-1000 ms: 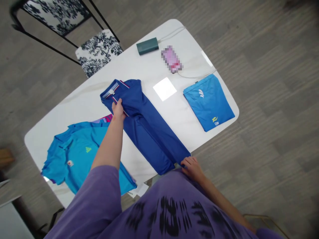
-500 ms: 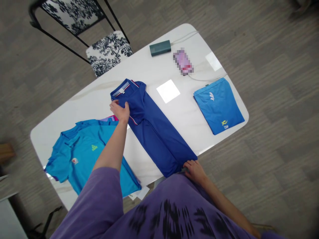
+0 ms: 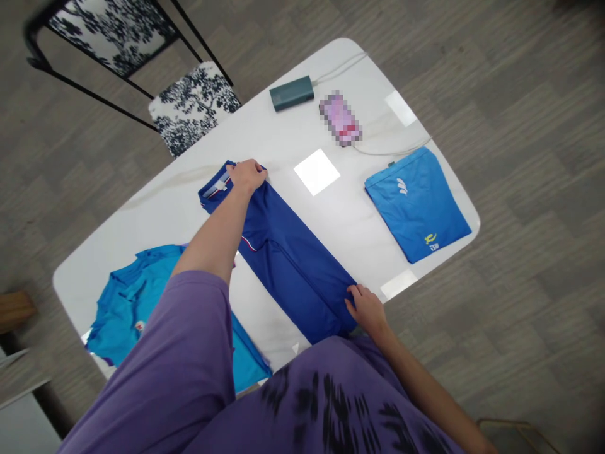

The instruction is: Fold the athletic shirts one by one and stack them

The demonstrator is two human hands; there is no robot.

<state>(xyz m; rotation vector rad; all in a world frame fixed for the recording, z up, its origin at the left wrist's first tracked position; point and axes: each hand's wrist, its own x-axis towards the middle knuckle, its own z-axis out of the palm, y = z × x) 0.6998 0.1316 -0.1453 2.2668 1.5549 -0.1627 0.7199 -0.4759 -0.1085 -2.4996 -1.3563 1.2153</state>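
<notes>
A dark blue polo shirt (image 3: 293, 271), folded into a long narrow strip, lies across the table with its striped collar away from me. At the shirt's far right shoulder, the thumb and forefinger of my left hand (image 3: 247, 176) are pinched on the edge, and another finger sticks out over the collar. My right hand (image 3: 368, 310) rests at the near right edge by the hem, thumb and fingers apart and touching the cloth. A lighter blue T-shirt (image 3: 158, 261) lies spread on the left, partly covered by my left arm and sleeve.
A folded bright blue garment (image 3: 411, 205) lies at the table's right end. Toward the far side are a dark green power bank (image 3: 292, 93) and a blurred pink phone (image 3: 341, 118) with white cables. A patterned chair (image 3: 193, 104) stands against the far edge of the white table (image 3: 155, 202).
My left hand has moved right across the collar to the far right shoulder edge. My right hand has shifted slightly up from the hem corner along the side edge. The view has shifted slightly.
</notes>
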